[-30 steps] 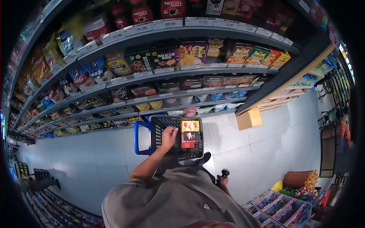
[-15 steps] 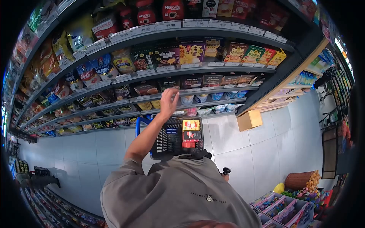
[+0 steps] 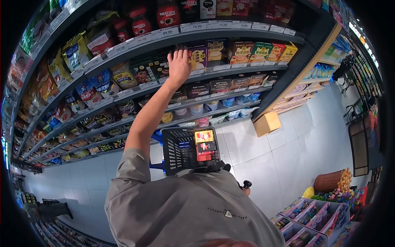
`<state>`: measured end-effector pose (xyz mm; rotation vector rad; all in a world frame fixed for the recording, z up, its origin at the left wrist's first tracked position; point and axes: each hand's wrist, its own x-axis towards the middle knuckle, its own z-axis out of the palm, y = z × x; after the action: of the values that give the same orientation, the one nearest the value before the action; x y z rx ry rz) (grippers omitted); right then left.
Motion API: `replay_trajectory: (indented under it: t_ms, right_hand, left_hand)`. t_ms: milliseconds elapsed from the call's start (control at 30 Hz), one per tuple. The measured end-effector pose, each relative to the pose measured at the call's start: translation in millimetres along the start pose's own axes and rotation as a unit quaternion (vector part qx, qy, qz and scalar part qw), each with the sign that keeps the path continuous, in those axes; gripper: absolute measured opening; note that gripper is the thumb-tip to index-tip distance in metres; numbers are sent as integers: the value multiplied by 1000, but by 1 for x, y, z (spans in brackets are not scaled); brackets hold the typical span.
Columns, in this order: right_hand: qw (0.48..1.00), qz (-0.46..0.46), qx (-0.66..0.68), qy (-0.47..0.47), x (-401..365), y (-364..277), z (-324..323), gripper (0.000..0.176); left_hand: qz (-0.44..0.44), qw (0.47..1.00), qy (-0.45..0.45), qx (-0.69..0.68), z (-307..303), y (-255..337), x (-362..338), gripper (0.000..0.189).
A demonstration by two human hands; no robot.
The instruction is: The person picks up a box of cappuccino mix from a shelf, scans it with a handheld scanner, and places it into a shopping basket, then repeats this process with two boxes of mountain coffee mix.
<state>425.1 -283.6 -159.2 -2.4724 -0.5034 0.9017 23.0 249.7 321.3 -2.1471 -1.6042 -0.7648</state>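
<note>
My left hand [image 3: 179, 66] reaches up to the second visible shelf, its fingers extended over the upper front of a dark box [image 3: 161, 66] beside a purple and yellow box [image 3: 198, 58]. Green coffee boxes [image 3: 142, 70] stand to its left. Low by my right side, part of my right hand [image 3: 246, 191] shows, closed around a black handle [image 3: 247, 184] with a rounded end. In front of my body is a black shopping basket [image 3: 177, 136] with blue cart parts beneath. Inside it lie a yellow box [image 3: 204, 136], a black and red box [image 3: 206, 147] and red packs [image 3: 203, 157].
Price-tagged shelves [image 3: 205, 26] curve across the front, with coffee jars [image 3: 168, 15] above and pouches at left. A cardboard box [image 3: 267, 123] sits on the tiled floor [image 3: 288, 150]. Display bins [image 3: 306, 218] stand lower right; another person [image 3: 53, 210] is lower left.
My left hand has moved up and forward from in front of a lower shelf to the boxes on the shelf above. My right hand stays low at my side.
</note>
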Motion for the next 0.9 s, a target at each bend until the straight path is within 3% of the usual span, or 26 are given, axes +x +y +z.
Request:
replay_trajectory:
  t_ms: [67, 100, 200, 333, 400, 533, 600, 733, 900]
  right_hand:
    - [1000, 17, -25, -2, -3, 2, -1, 42]
    - [998, 33, -51, -4, -4, 2, -2, 42]
    - [996, 41, -79, -20, -19, -13, -14, 39]
    - [997, 41, -61, -16, -35, -39, -29, 37]
    - [996, 54, -54, -50, -45, -60, -36, 38]
    - [997, 48, -56, -36, -8, -30, -12, 37]
    - [993, 55, -98, -39, 2, -30, -5, 40]
    - [990, 29, -134, -18, 6, -27, 2, 44]
    - [990, 34, -133, -27, -2, -31, -2, 42]
  left_hand:
    - [34, 996, 65, 44, 16, -6, 8, 59]
    - [34, 996, 54, 59, 21, -9, 11, 54]
    - [26, 994, 47, 92, 38, -16, 17, 65]
    - [25, 994, 45, 95, 40, -15, 17, 61]
    - [40, 992, 81, 88, 37, -16, 16, 44]
    - [38, 992, 94, 79, 28, -14, 16, 41]
    - [18, 994, 8, 106, 21, -16, 18, 45]
    - [18, 995, 49, 83, 32, -25, 22, 41]
    - [-19, 999, -25, 13, 27, -32, 29, 46]
